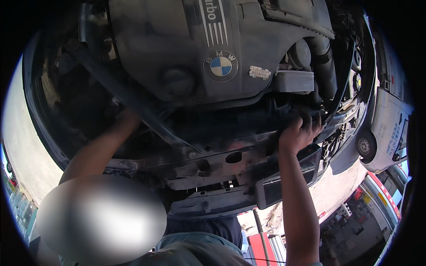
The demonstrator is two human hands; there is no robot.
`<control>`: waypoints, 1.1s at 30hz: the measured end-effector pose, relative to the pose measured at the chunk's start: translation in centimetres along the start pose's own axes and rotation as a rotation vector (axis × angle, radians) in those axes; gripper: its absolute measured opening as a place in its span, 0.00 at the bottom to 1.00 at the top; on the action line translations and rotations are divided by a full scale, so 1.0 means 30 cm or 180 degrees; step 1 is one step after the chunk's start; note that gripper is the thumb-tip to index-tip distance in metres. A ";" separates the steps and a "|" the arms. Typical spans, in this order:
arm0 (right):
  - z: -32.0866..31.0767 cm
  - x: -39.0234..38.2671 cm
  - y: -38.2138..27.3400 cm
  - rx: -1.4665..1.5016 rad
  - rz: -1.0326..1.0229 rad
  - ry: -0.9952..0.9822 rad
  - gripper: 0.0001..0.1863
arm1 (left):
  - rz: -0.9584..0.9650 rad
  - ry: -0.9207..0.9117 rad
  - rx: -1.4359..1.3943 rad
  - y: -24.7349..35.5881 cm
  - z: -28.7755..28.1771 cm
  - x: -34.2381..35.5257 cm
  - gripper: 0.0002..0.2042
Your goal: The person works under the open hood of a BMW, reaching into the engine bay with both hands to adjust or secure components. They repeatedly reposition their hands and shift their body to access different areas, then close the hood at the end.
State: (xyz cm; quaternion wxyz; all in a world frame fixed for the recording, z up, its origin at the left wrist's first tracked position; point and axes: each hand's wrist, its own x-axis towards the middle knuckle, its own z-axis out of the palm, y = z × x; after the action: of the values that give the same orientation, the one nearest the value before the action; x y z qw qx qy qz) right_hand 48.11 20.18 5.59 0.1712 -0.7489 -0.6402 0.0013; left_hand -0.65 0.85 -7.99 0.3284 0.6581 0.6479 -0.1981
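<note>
My left hand (128,119) reaches into the dark engine bay, beside and partly behind a dark diagonal brace (128,99). Its fingers are lost in shadow, so whatever it touches is hidden. On the right, my right hand (301,131) is closed, with its fingers curled over the right end of a dark area in front of the engine. What lies within that grip is too dark to make out. Between the hands runs a long black part (230,122), just behind the metal front crossmember (217,164). Above it sits the grey plastic engine cover (177,53) with a round emblem.
A ribbed grey box (294,82) and a black air hose (326,66) flank the engine cover. A grey-framed dark panel (271,191) leans near my right forearm. Beyond the car's right side stands a white van (386,133). A blurred pale oval (102,219) covers the lower left.
</note>
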 end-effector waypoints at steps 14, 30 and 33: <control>-0.003 0.001 0.016 0.0183 -0.0088 -0.0193 0.24 | -0.0101 -0.0168 -0.0954 0.022 -0.045 -0.022 0.23; 0.031 0.000 0.032 -0.0379 -0.0158 0.0114 0.22 | -0.0061 0.0696 -0.0617 -0.140 0.167 0.019 0.22; 0.022 -0.005 0.035 -0.0387 0.0062 0.0122 0.24 | -0.0511 0.0119 -0.0288 -0.145 0.176 0.088 0.24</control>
State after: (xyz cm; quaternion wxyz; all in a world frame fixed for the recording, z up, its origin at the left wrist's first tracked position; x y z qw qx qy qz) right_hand 48.96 20.08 4.67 0.1376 -0.7639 -0.6284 -0.0503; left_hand -3.83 -1.12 -14.29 0.3288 0.5922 0.7128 -0.1819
